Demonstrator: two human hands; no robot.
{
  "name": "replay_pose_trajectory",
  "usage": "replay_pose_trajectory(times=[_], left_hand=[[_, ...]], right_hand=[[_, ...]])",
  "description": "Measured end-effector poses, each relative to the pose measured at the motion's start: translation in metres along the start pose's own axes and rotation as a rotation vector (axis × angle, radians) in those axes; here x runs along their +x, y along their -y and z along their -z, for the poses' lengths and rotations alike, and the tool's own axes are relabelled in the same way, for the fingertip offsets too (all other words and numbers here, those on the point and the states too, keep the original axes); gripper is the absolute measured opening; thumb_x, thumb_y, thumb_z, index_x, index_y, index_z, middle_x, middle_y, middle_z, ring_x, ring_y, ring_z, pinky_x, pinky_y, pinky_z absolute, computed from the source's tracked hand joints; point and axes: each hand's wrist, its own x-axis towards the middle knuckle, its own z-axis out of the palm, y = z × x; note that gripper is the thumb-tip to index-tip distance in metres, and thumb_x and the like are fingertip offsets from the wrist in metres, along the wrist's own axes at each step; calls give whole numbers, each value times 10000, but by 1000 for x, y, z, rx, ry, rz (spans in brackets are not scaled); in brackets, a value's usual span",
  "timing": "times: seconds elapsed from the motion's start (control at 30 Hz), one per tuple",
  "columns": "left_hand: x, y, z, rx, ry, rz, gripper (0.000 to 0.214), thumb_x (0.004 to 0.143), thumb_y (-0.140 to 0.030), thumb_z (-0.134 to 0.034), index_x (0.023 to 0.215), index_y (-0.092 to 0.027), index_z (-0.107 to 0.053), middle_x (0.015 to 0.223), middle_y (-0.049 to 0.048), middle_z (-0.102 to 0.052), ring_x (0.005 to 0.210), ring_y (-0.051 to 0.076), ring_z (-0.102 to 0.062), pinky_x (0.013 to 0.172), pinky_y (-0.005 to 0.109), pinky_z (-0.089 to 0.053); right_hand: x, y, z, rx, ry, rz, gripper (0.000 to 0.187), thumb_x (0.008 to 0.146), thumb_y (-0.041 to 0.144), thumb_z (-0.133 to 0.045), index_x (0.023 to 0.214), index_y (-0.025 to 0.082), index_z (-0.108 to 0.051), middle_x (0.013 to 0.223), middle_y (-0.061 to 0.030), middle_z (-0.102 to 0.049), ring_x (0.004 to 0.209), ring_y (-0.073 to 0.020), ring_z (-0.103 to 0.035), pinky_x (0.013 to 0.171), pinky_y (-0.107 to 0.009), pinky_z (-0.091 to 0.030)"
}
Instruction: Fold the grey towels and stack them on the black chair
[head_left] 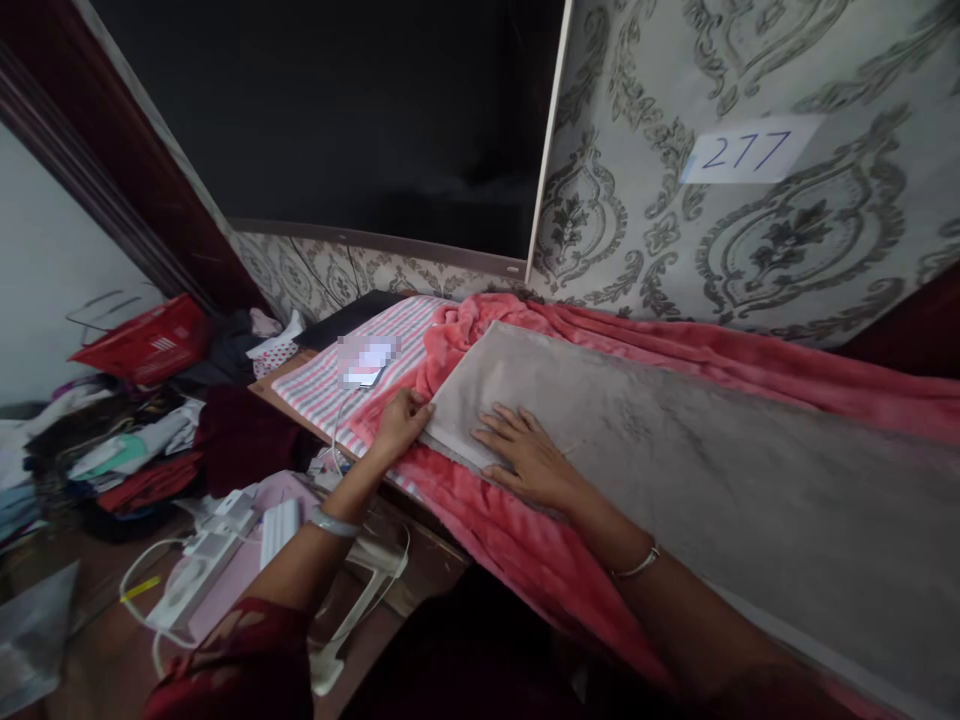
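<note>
A long, folded grey cloth (pixel 675 450), plush like a blanket, lies flat across a rumpled coral-red blanket (pixel 480 520). At its left corner, my left hand (pixel 401 425) pinches the edge between closed fingers. My right hand (pixel 529 460) rests on top of the grey cloth, palm down with fingers spread, just right of my left hand. Beneath the red blanket, a striped cloth (pixel 322 385) shows at the table's left end. A phone (pixel 367 365) with a lit, blurred screen lies on it, with a white cable attached.
Piled clothes (pixel 142 450) and a red bag (pixel 146 340) stand at the left. White power strips (pixel 202 560) with cables sit below the table edge. A large dark television (pixel 337 120) and a paper marked 277 (pixel 750 150) are on the patterned wall.
</note>
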Motion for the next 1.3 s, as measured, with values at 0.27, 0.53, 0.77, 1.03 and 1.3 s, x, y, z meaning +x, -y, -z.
replay_pose_trajectory(times=[0.27, 0.53, 0.77, 1.03, 1.3], left_hand=[[1, 2, 2, -49, 124, 20, 374, 616, -554, -712, 628, -209, -566, 591, -14, -519, 574, 148, -441, 541, 268, -320], [-3, 7, 5, -236, 206, 76, 492, 565, -618, -748, 547, -205, -483, 516, -51, -399, 495, 96, -325, 481, 238, -234], [-6, 11, 7, -322, 193, 110, 428, 543, -509, -783, 555, -190, -499, 524, -56, -413, 492, 78, -322, 479, 230, -213], [-5, 10, 5, -375, 201, 148, 412, 571, -508, -751, 546, -204, -473, 478, -50, -429, 444, 82, -341, 459, 231, -231], [-5, 9, 2, -383, 149, 134, 414, 544, -496, -757, 515, -206, -462, 454, -51, -411, 441, 78, -333, 451, 224, -220]], right_hand=[[-5, 24, -5, -36, -126, -37, 454, 939, 397, -622, 1336, 176, -628, 1406, -148, -572, 1315, -284, -473, 1130, -487, -354], [-8, 24, -17, 30, -213, -21, 375, 923, 265, -628, 1292, 197, -649, 1324, -126, -623, 1235, -267, -521, 1078, -484, -409], [-15, 27, -21, 38, -310, -15, 302, 918, 202, -624, 1215, 179, -670, 1231, -124, -641, 1153, -253, -536, 1026, -435, -436], [-26, 40, -17, -246, -290, -57, 162, 956, 148, -539, 897, 165, -688, 891, -93, -608, 901, -234, -508, 804, -362, -408], [-30, 36, -13, -59, -229, -204, 147, 930, 152, -592, 1064, 184, -643, 986, -59, -622, 902, -183, -558, 805, -303, -433]])
